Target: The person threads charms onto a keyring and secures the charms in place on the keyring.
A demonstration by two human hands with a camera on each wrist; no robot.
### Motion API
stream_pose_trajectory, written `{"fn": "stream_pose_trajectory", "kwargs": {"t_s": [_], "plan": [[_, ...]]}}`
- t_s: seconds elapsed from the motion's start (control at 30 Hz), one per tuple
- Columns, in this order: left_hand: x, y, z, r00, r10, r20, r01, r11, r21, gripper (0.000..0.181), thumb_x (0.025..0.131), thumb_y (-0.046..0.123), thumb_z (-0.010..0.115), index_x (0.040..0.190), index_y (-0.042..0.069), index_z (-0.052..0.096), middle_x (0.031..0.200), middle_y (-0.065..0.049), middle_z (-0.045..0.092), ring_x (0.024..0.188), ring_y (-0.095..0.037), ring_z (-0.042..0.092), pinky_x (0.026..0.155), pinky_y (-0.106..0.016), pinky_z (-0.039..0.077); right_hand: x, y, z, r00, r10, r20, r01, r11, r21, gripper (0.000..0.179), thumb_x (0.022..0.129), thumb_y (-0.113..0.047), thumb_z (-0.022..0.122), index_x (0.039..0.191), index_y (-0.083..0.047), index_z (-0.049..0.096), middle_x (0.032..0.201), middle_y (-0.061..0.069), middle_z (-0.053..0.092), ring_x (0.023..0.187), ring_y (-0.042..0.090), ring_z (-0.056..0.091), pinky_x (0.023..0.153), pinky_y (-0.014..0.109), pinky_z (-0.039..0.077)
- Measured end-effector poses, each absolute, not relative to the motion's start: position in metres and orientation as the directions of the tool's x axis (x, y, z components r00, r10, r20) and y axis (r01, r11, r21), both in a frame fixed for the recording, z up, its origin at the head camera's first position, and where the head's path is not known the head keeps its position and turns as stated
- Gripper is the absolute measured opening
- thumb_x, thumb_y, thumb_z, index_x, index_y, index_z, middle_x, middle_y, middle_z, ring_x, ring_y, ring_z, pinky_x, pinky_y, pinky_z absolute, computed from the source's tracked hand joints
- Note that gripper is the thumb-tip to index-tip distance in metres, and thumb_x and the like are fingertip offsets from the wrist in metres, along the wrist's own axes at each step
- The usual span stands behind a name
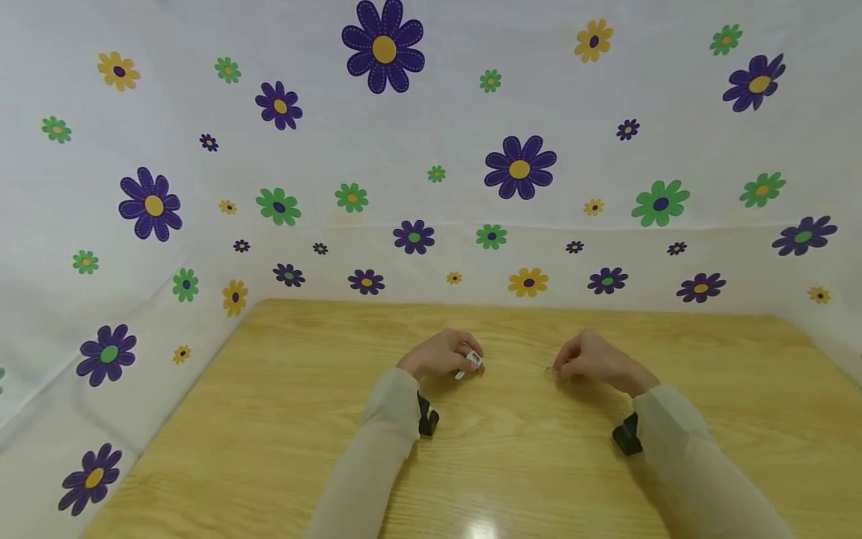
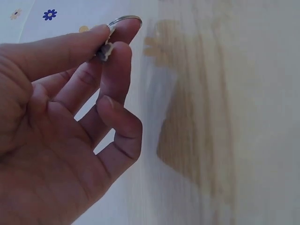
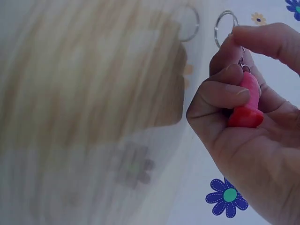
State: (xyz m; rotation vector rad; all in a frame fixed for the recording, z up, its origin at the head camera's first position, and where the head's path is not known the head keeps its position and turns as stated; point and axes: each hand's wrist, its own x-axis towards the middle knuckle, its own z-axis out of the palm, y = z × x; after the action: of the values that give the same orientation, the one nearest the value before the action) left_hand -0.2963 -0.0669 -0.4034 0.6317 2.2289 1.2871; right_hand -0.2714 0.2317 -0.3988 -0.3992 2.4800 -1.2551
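My left hand (image 1: 444, 353) pinches a small keychain with a white tag-like body (image 1: 474, 358) above the table. In the left wrist view its metal split ring (image 2: 133, 17) sticks out past the thumb and fingertips, and most of the body is hidden there. My right hand (image 1: 598, 362) holds a second keychain, to the right of the first and apart from it. Its split ring (image 3: 217, 32) and chain are pinched between thumb and index finger. A pink charm with a red base (image 3: 247, 117) hangs against the curled fingers and palm.
Both hands are over the far half of a glossy wooden table (image 1: 512, 449). White cloth (image 1: 438, 127) printed with purple, green and yellow flowers rises behind the table's back edge and along its left side. A black wrist mount (image 1: 427, 416) sits under each cuff.
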Motion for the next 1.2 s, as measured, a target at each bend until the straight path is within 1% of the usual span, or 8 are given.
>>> {"fn": "stream_pose_trajectory", "kwargs": {"t_s": [0.13, 0.23, 0.33, 0.47, 0.6, 0.77, 1.0, 1.2], "plan": [[-0.296, -0.0659, -0.4027, -0.787, 0.591, -0.174, 0.141, 0.447, 0.883, 0.021, 0.098, -0.004, 0.06, 0.119, -0.006, 0.061, 0.108, -0.015, 0.073, 0.077, -0.014, 0.058, 0.063, -0.022, 0.045, -0.2709, 0.2318, -0.3996, -0.915, -0.37, -0.164, -0.071, 0.546, -0.834, 0.013, 0.08, 0.004, 0.072, 0.091, 0.01, 0.071, 0.091, 0.008, 0.065, 0.078, 0.019, 0.049, 0.064, 0.027, 0.042], [-0.2958, -0.0669, -0.4039, -0.79, 0.588, -0.175, 0.126, 0.435, 0.892, 0.022, 0.099, -0.003, 0.06, 0.12, -0.006, 0.06, 0.11, -0.016, 0.073, 0.079, -0.014, 0.058, 0.064, -0.023, 0.044, -0.2702, 0.2301, -0.3991, -0.918, -0.355, -0.177, -0.052, 0.549, -0.834, 0.012, 0.082, 0.004, 0.072, 0.091, 0.01, 0.072, 0.093, 0.009, 0.065, 0.078, 0.019, 0.049, 0.064, 0.027, 0.042], [-0.2953, -0.0665, -0.4043, -0.787, 0.594, -0.168, 0.117, 0.411, 0.904, 0.022, 0.099, -0.003, 0.059, 0.12, -0.007, 0.06, 0.112, -0.018, 0.073, 0.08, -0.013, 0.058, 0.065, -0.022, 0.044, -0.27, 0.2283, -0.3978, -0.918, -0.348, -0.19, -0.041, 0.561, -0.827, 0.009, 0.086, 0.001, 0.073, 0.091, 0.009, 0.072, 0.09, 0.007, 0.063, 0.076, 0.019, 0.049, 0.062, 0.027, 0.041], [-0.2961, -0.0652, -0.406, -0.783, 0.601, -0.162, 0.113, 0.393, 0.913, 0.02, 0.1, -0.005, 0.058, 0.119, -0.008, 0.06, 0.111, -0.019, 0.073, 0.081, -0.013, 0.06, 0.065, -0.022, 0.044, -0.2703, 0.2277, -0.3963, -0.915, -0.35, -0.199, -0.043, 0.576, -0.816, 0.01, 0.09, -0.003, 0.072, 0.091, 0.007, 0.071, 0.083, 0.004, 0.059, 0.075, 0.018, 0.049, 0.062, 0.027, 0.041], [-0.2971, -0.0652, -0.4074, -0.776, 0.609, -0.162, 0.114, 0.389, 0.914, 0.02, 0.1, -0.005, 0.057, 0.119, -0.009, 0.059, 0.111, -0.02, 0.073, 0.081, -0.014, 0.061, 0.065, -0.023, 0.044, -0.2705, 0.2294, -0.3961, -0.905, -0.369, -0.21, -0.044, 0.574, -0.818, 0.013, 0.092, -0.001, 0.066, 0.093, 0.01, 0.071, 0.08, 0.002, 0.061, 0.073, 0.017, 0.049, 0.062, 0.027, 0.041], [-0.2974, -0.0654, -0.4091, -0.774, 0.613, -0.161, 0.12, 0.391, 0.912, 0.02, 0.099, -0.005, 0.057, 0.119, -0.009, 0.059, 0.109, -0.018, 0.073, 0.08, -0.014, 0.06, 0.064, -0.023, 0.044, -0.271, 0.2315, -0.3957, -0.886, -0.41, -0.218, -0.051, 0.553, -0.832, 0.017, 0.09, 0.003, 0.06, 0.097, 0.014, 0.071, 0.084, 0.004, 0.067, 0.071, 0.014, 0.05, 0.06, 0.025, 0.041], [-0.2971, -0.0645, -0.4074, -0.782, 0.598, -0.174, 0.109, 0.406, 0.907, 0.02, 0.1, -0.005, 0.057, 0.119, -0.008, 0.06, 0.108, -0.017, 0.073, 0.074, -0.015, 0.058, 0.062, -0.023, 0.044, -0.274, 0.2332, -0.3962, -0.885, -0.409, -0.223, -0.066, 0.585, -0.809, 0.011, 0.087, 0.002, 0.07, 0.093, 0.01, 0.073, 0.087, 0.005, 0.066, 0.072, 0.016, 0.049, 0.061, 0.025, 0.041], [-0.2974, -0.0643, -0.4087, -0.781, 0.598, -0.178, 0.108, 0.41, 0.906, 0.02, 0.1, -0.005, 0.057, 0.119, -0.008, 0.06, 0.108, -0.016, 0.073, 0.073, -0.015, 0.057, 0.062, -0.023, 0.043, -0.2741, 0.232, -0.3979, -0.885, -0.418, -0.203, -0.103, 0.602, -0.792, 0.009, 0.089, -0.001, 0.073, 0.089, 0.008, 0.073, 0.081, 0.001, 0.062, 0.072, 0.016, 0.048, 0.061, 0.025, 0.039]]}}
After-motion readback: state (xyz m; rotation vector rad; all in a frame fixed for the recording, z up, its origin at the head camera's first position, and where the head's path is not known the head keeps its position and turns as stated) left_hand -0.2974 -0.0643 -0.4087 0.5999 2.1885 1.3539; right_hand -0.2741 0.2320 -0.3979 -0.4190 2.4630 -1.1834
